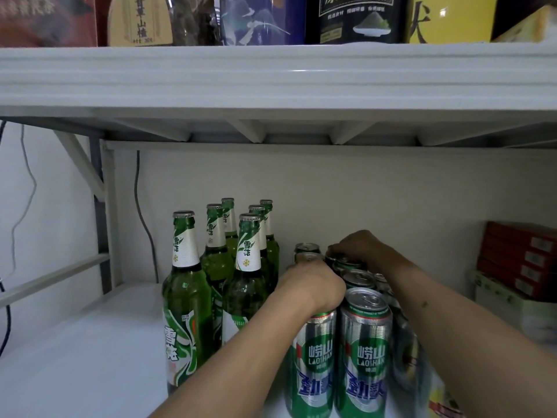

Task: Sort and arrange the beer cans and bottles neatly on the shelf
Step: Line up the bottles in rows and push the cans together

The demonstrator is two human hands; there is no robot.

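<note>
Several green glass beer bottles point(247, 267) stand upright in two rows at the middle of the white shelf point(78, 357). To their right stand several green and silver beer cans point(364, 351) in rows running back to the wall. My left hand point(313, 285) is closed over the top of the front left can point(313, 363). My right hand point(358, 245) reaches further back, its fingers curled on the top of a rear can point(346, 262). The cans on the right are partly hidden by my right forearm.
A white shelf board point(271, 79) hangs low overhead, carrying boxes and jars. Red boxes point(518, 260) are stacked at the right on a pale carton point(512, 306). A black cable point(141, 212) runs down the back wall at the left.
</note>
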